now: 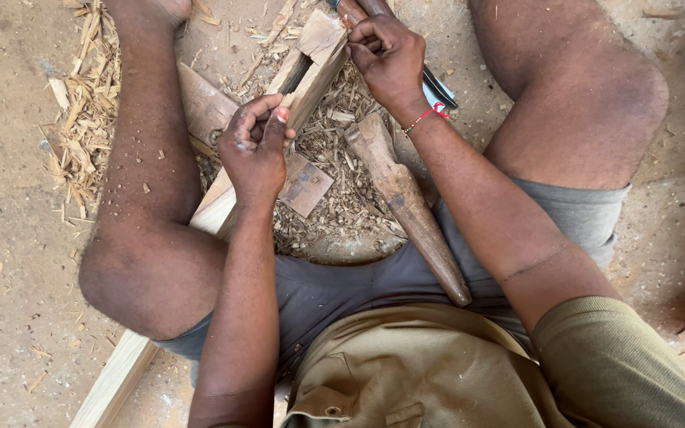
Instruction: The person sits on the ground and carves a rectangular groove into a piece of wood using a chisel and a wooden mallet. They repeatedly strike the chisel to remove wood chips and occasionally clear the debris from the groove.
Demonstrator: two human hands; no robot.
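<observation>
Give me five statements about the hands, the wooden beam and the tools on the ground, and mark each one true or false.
1. The left hand rests on the long wooden beam. True.
2. The right hand holds a tool handle at the notch cut in the beam. True.
3. The wooden mallet is gripped in the left hand. False: it lies loose on the ground between the legs, touched by neither hand.
4. A red thread circles the right wrist. True.
5. The ground around the beam is swept clean. False: wood chips and shavings lie around it.
</observation>
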